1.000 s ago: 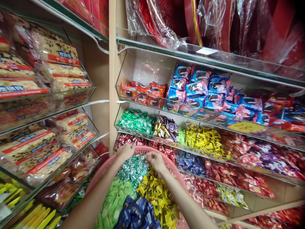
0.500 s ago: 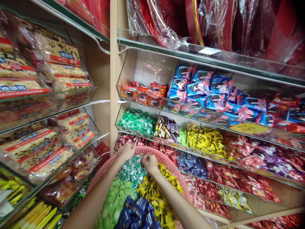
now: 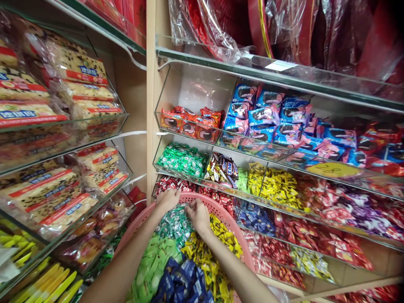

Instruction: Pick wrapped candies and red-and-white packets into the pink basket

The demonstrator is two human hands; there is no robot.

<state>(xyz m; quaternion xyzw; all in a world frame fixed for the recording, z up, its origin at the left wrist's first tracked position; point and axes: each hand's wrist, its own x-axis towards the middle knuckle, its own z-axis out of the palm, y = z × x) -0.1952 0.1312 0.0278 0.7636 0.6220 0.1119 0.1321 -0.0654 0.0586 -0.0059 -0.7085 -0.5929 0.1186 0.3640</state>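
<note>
the bare fingers of the right hand (image 3: 199, 215) are bent and drawn together over the silver-and-green candies (image 3: 173, 222), just inside the far rim of the pink basket (image 3: 234, 224); whether a wrapped piece is pinched between them, i can't tell from here. the left hand (image 3: 168, 200) is curled at the far rim, left of its middle, with its fingertips out of my sight, so i can't say if they grip the edge. my reading is that the right hand is picking among or settling the loose pieces, and that any move of it calls for a light touch, as the small wrappers lie heaped and would slide easily. nearer the person, light green candies (image 3: 158, 260) fill the left side of the basket, dark blue ones (image 3: 184, 280) bunch at the near middle, and yellow ones (image 3: 224, 239) run up the right side. beyond the far rim, a clear shelf bin holds green sweets (image 3: 181, 160), with brown-wrapped bars (image 3: 226, 170) and yellow sweets (image 3: 279, 188) to the right. higher up sit red packets (image 3: 190, 126) and blue-and-pink packets (image 3: 263, 112); packaged cakes (image 3: 82, 69) line the shelves at the left.
</note>
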